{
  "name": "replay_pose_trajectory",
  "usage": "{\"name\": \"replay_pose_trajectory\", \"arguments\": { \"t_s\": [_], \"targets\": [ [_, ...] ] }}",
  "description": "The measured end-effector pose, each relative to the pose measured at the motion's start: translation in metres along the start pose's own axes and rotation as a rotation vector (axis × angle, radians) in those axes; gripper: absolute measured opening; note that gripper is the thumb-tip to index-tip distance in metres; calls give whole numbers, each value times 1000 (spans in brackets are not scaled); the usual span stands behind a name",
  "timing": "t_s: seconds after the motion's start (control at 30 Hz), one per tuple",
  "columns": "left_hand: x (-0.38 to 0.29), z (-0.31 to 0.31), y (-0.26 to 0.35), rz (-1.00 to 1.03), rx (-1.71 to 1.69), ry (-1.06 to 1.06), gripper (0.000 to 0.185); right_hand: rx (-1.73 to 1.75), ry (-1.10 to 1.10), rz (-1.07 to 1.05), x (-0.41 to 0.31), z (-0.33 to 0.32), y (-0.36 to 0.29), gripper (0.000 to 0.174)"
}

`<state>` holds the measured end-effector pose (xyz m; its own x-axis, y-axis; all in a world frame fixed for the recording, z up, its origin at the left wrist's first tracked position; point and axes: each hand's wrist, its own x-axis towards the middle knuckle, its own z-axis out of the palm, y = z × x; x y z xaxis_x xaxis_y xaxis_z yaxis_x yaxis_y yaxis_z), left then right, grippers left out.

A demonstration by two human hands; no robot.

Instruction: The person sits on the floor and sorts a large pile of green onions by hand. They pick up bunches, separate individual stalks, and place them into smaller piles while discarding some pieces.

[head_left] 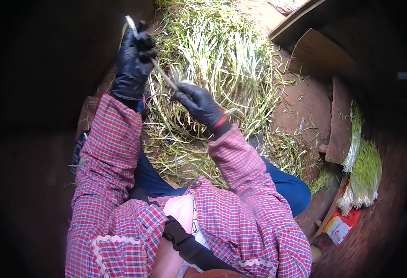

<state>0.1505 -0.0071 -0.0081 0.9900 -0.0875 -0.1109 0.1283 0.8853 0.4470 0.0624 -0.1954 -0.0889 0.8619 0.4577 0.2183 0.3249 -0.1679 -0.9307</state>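
My left hand (pixel 135 59), in a black glove, is raised at the upper left. A pale white-green stalk (pixel 131 25) is gripped in it and sticks up past the fingers. Between my two hands runs a thin greyish strip (pixel 164 75); whether it is part of a stalk or a slim tool I cannot tell. Its lower end is pinched in my right hand (pixel 200 104), also black-gloved. Below and beyond both hands spreads a large heap of long green and pale leaves and stalks (pixel 220 59), probably garlic chives or similar greens.
At the right, tidy bundles of greens with white bases (pixel 365 170) lie near a red and white packet (pixel 340 226). Cardboard pieces (pixel 318 52) and a brown board (pixel 340 121) stand beside the bare earth floor (pixel 299 100). My bent knee (pixel 288 191) borders the heap.
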Motion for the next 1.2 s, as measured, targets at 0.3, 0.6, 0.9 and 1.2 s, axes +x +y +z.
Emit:
{"name": "replay_pose_trajectory", "arguments": {
  "t_s": [0.3,0.6,0.9,1.2],
  "targets": [
    [0,-9,-17,-270,-82,-397,22,439,154,157,-8,28,-27,21],
    [7,-26,51,-108,-136,-135,20,-151,611,680,-49,-71,131,20],
    [9,10,22,-134,-49,-147,22,32,511,804,-24,-129,158,31],
    [0,9,9,-89,100,-14,29,-194,414,429,-38,-176,14,30]
  ]
}}
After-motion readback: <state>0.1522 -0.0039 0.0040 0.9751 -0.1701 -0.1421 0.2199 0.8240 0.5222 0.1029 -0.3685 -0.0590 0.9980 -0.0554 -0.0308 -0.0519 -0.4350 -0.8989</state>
